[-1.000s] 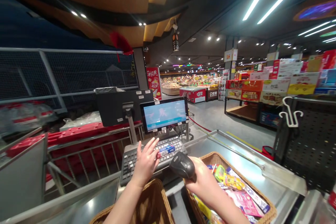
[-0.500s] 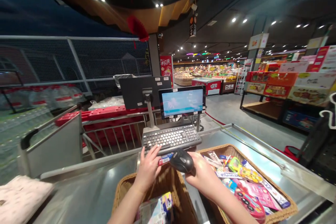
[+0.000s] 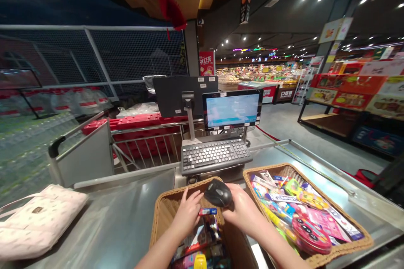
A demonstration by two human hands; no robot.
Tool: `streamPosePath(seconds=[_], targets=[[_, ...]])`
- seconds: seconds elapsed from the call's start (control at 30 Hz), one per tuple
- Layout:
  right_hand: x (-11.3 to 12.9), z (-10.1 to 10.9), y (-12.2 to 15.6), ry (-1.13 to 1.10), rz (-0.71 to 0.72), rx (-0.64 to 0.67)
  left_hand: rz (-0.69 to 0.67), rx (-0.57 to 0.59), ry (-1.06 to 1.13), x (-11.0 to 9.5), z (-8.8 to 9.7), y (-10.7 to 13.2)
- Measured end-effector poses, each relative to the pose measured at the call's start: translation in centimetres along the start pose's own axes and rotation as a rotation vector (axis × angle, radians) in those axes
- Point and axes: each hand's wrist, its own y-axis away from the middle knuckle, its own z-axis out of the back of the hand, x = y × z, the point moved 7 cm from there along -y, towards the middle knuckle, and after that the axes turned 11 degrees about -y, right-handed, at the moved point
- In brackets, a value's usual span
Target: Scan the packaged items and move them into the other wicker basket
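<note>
1. The right hand point(image 3: 243, 214) is closed around a black handheld barcode scanner point(image 3: 218, 193).
2. The left hand point(image 3: 187, 214), fingers loosely curled, is just beside a small blue-and-red packet point(image 3: 207, 211); whether it grips the packet is unclear.
3. It hangs over a wicker basket point(image 3: 162, 214) of packaged goods, next to a second wicker basket point(image 3: 268, 167) of toys, both on the steel counter point(image 3: 120, 206).
4. A checkout keyboard point(image 3: 214, 155) lies beyond.

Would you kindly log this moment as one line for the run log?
right hand: holds scanner | left hand: beside packet | below: wicker basket | ahead: keyboard
</note>
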Motion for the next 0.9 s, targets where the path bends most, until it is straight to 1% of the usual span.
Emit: streamPosePath(seconds=[0.07,0.17,0.23,0.3,0.37,0.4,0.43,0.47,0.5,0.57,0.6,0.67,0.73,0.8,0.83,0.9], targets=[[-0.2,0.0,0.1,-0.007,-0.026,0.002,-0.024,0.044,0.001,0.0,-1.2,-0.2],[-0.3,0.6,0.5,-0.016,-0.043,0.011,-0.038,0.050,-0.047,0.3,-2.8,-0.1],[-0.2,1.4,0.8,-0.025,-0.048,0.001,-0.034,0.058,-0.108,0.6,-3.8,0.2],[-0.3,2.6,1.2,-0.032,-0.060,-0.014,-0.037,0.118,-0.157,0.6,-4.8,0.4],[-0.4,4.3,1.7,-0.034,-0.063,-0.047,-0.028,0.163,-0.167,0.3,-5.0,0.1],[-0.5,5.3,2.1,-0.032,-0.060,-0.065,-0.025,0.162,-0.156,-0.2,-4.6,-0.4],[-0.5,6.5,2.4,-0.029,-0.054,-0.083,-0.021,0.136,-0.134,-1.0,-3.7,-1.2],[-0.5,7.7,2.8,-0.022,-0.047,-0.095,-0.028,0.092,-0.106,-2.1,-2.5,-2.2],[-0.6,9.1,3.2,-0.013,-0.040,-0.123,-0.061,0.043,-0.077,-3.7,-1.2,-3.4],[-0.7,12.1,4.0,0.014,-0.024,-0.186,-0.130,-0.041,-0.028,-7.6,1.6,-6.0],[-0.9,13.6,4.5,0.034,-0.025,-0.222,-0.162,-0.060,0.007,-9.7,2.8,-7.3],[-1.3,16.5,5.5,0.109,-0.053,-0.283,-0.291,-0.033,0.081,-14.6,4.2,-9.6],[-1.7,18.8,6.4,0.149,-0.060,-0.325,-0.401,0.027,0.157,-19.2,4.6,-11.3],[-2.0,20.7,7.3,0.167,-0.067,-0.367,-0.493,0.053,0.224,-23.3,4.2,-12.6],[-2.2,21.4,7.6,0.175,-0.072,-0.385,-0.545,0.065,0.247,-25.2,3.8,-13.2],[-2.5,22.4,8.2,0.189,-0.086,-0.402,-0.591,0.099,0.272,-28.1,2.2,-14.3]])
